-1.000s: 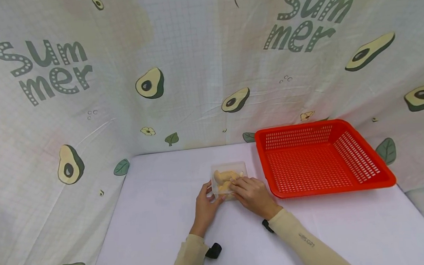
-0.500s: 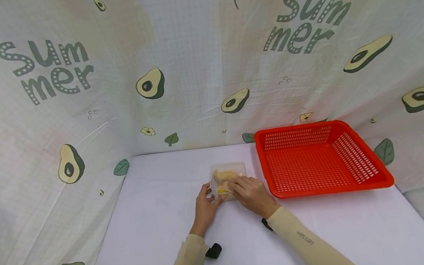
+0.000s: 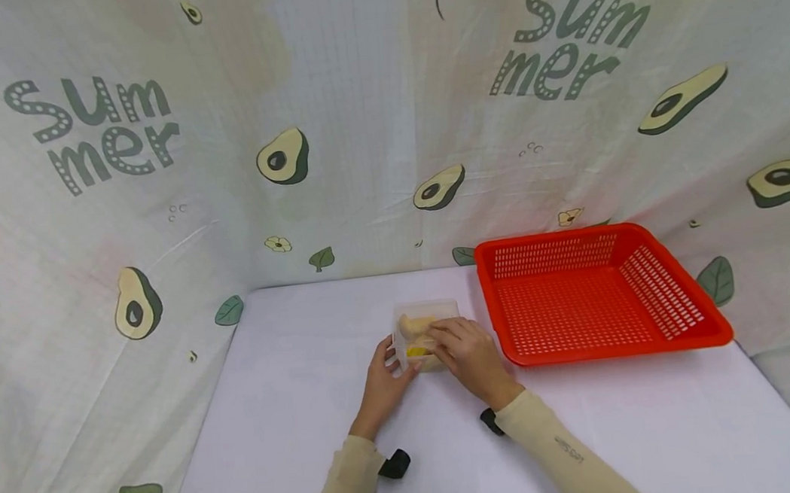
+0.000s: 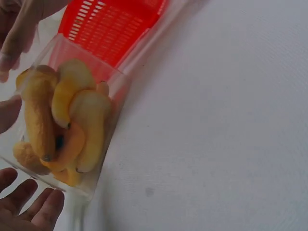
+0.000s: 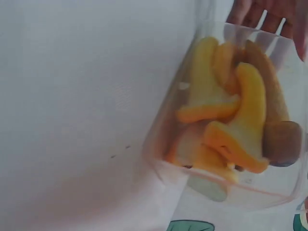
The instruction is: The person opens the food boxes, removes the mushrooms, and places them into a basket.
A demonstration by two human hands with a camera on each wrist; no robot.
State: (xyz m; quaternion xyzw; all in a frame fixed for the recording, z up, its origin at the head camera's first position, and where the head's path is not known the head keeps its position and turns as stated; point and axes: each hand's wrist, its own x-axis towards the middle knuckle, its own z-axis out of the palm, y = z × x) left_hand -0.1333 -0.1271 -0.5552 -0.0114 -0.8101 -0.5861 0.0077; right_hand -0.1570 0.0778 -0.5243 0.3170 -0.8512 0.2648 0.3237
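A small clear plastic box [image 3: 445, 308] stands on the table in the head view. Yellow-orange, mushroom-shaped pieces [image 5: 250, 98] fill much of it, some with pale stems, and they show through its walls in both wrist views. My left hand [image 3: 382, 394] grips the box at its near left corner, fingers along the left side and thumb at the front. Over the box's right front part, my right hand [image 3: 475, 362] bends its fingers down among the pieces. Its fingertips are partly hidden, so I cannot tell whether they pinch a piece.
A red slotted plastic basket [image 3: 582, 303] stands on the table close to the right of the box. White cloth covers the table [image 3: 288, 389]. Behind and beside it hangs a curtain [image 3: 354, 128] printed with avocados and lettering.
My right hand has shifted slightly right and its wrist has lifted a little. More bright yellow shows at the front of the box. The left hand keeps its grip there.
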